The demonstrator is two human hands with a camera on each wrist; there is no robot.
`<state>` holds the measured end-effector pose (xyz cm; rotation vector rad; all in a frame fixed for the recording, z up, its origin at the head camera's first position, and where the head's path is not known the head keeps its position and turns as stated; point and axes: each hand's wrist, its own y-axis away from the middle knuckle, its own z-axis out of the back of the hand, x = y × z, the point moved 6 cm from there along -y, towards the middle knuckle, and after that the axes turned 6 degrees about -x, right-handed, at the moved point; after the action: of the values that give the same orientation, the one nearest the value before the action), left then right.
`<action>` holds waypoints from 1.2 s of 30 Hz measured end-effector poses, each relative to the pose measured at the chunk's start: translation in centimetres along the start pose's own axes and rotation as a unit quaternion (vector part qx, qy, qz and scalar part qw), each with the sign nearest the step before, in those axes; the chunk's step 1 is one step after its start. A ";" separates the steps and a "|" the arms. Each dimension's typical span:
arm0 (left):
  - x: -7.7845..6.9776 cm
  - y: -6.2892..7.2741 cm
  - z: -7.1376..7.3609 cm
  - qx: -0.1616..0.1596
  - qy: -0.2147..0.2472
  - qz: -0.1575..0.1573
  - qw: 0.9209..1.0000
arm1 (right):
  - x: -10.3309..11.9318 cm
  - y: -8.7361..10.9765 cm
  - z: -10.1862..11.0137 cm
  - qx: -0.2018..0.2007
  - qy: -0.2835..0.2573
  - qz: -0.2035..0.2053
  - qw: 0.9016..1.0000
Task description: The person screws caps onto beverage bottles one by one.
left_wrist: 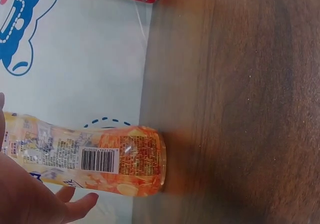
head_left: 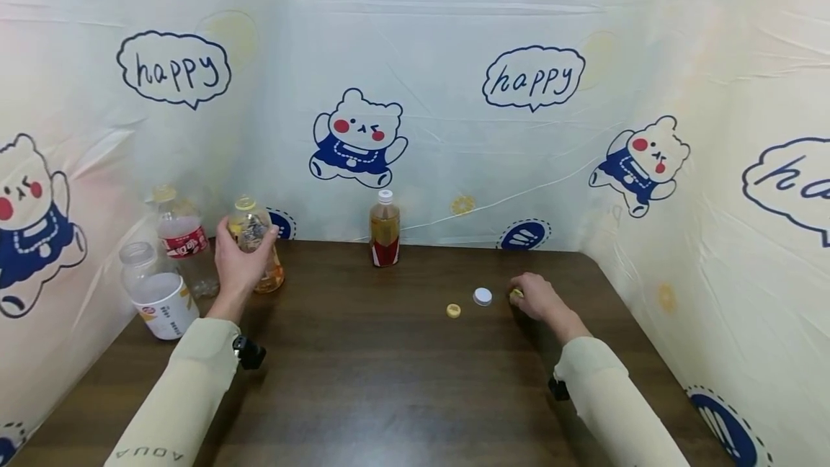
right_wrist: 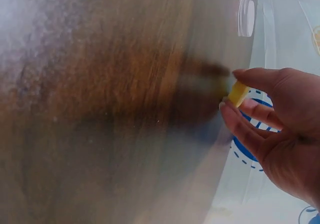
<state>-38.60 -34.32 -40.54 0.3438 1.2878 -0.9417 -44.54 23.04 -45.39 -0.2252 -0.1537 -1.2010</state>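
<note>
On the left, my left hand (head_left: 242, 261) grips a clear plastic bottle (left_wrist: 120, 159) with a printed orange and yellow label, its fingers and thumb round the upper body. The bottle stands upright near the table's back edge. Over at the right, my right hand (right_wrist: 285, 119) pinches a small yellow bottle cap (right_wrist: 238, 94) between thumb and fingertips, close over the table. A white cap (head_left: 483, 297) and another yellow cap (head_left: 453, 310) lie on the table to the left of that hand.
Left of the held bottle stand a bottle with a red label (head_left: 186, 243) and a wide-mouthed bottle with a white label (head_left: 162, 301). A white-capped bottle of amber drink (head_left: 385, 229) stands at the back middle. A printed curtain (head_left: 441, 143) hangs behind the brown table (head_left: 389, 380).
</note>
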 end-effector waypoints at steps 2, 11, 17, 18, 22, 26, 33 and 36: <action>0.2 -0.2 -0.1 0.004 0.001 0.004 1.000 | 0.0 0.0 0.1 -0.006 0.000 0.003 1.000; 0.0 -0.2 -0.4 0.033 -0.008 0.024 0.999 | -0.3 0.2 1.2 -0.062 -0.006 0.028 0.998; -1.5 0.9 -0.9 0.043 -0.015 -0.017 0.999 | -0.1 0.6 2.1 -0.090 -0.029 0.049 0.994; -1.8 1.0 -1.1 0.045 -0.014 -0.027 0.999 | -0.1 0.6 2.2 -0.088 -0.032 0.046 0.995; -2.8 1.8 -1.9 0.062 -0.015 -0.054 0.997 | 0.0 0.8 2.6 -0.060 -0.030 0.022 0.997; -3.6 2.7 -2.6 0.078 -0.023 -0.067 0.994 | 0.4 1.0 2.8 -0.038 -0.018 0.003 0.999; -4.6 4.2 -4.2 0.107 -0.039 -0.090 0.989 | 1.5 1.2 3.6 -0.047 -0.012 -0.001 0.999; -4.9 4.7 -4.8 0.118 -0.038 -0.099 0.987 | 2.1 1.2 3.9 -0.054 -0.024 -0.001 0.998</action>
<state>-38.18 -26.22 -38.78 0.3640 1.1580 -1.2703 -42.63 22.59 -41.19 -0.3492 -0.1320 -1.2084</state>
